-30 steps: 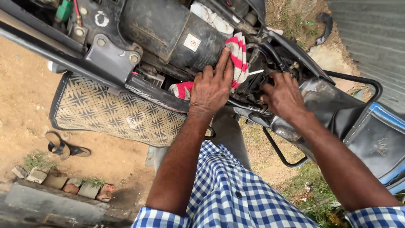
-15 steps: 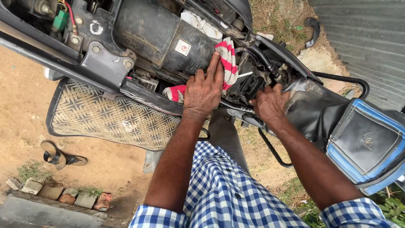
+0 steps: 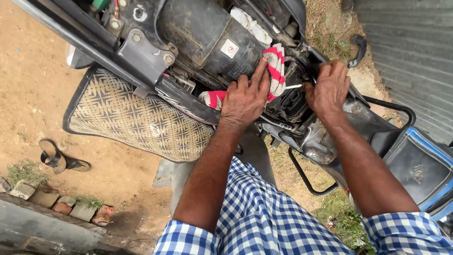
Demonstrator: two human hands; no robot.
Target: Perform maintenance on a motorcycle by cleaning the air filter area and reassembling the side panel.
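Left hand flat, pressing red-and-white rag against black cylindrical housing under the raised patterned seat; right hand pinching near thin white wire; risk: rag snagging wiring if dragged.

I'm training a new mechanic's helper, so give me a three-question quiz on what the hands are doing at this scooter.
1. True or false: the left hand rests on a red-and-white striped cloth.
2. What lies on the dirt left of the patterned seat? A) a helmet B) a sandal C) a wrench
3. Fill in: the right hand works beside a thin white ____.

Key: 1 true; 2 B; 3 strip, its kind too small to tell.
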